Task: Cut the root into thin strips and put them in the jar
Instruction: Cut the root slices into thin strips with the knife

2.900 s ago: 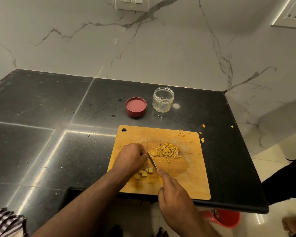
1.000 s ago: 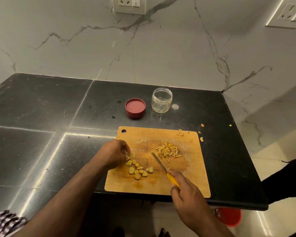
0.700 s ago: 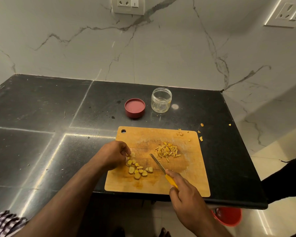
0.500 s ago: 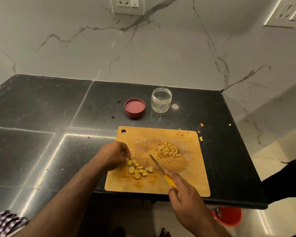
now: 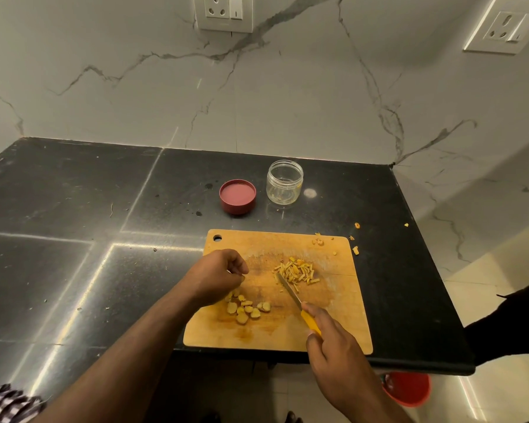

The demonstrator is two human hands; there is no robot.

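Note:
A wooden cutting board (image 5: 342, 315) lies at the counter's front edge. On its left half sit several pale round root slices (image 5: 246, 309); a pile of thin yellow strips (image 5: 297, 271) lies near its middle. My left hand (image 5: 217, 274) hovers just above the slices, fingertips pinched together on a slice they mostly hide. My right hand (image 5: 336, 355) grips the yellow-handled knife (image 5: 310, 323), blade tip at the near edge of the strips. Behind the board stands the clear jar (image 5: 284, 186), open and nearly empty, with its red lid (image 5: 237, 196) upside down to its left.
Small root scraps (image 5: 356, 250) lie on the black counter (image 5: 74, 270) off the board's far right corner. A red bucket (image 5: 408, 389) sits on the floor under the counter's front right. Someone in dark clothing (image 5: 516, 325) stands to the right. Marble wall behind.
My left hand left the cutting spot beside the blade, went left to the slices, and has now lifted slightly toward the board's middle. The knife tip has edged up to the strip pile.

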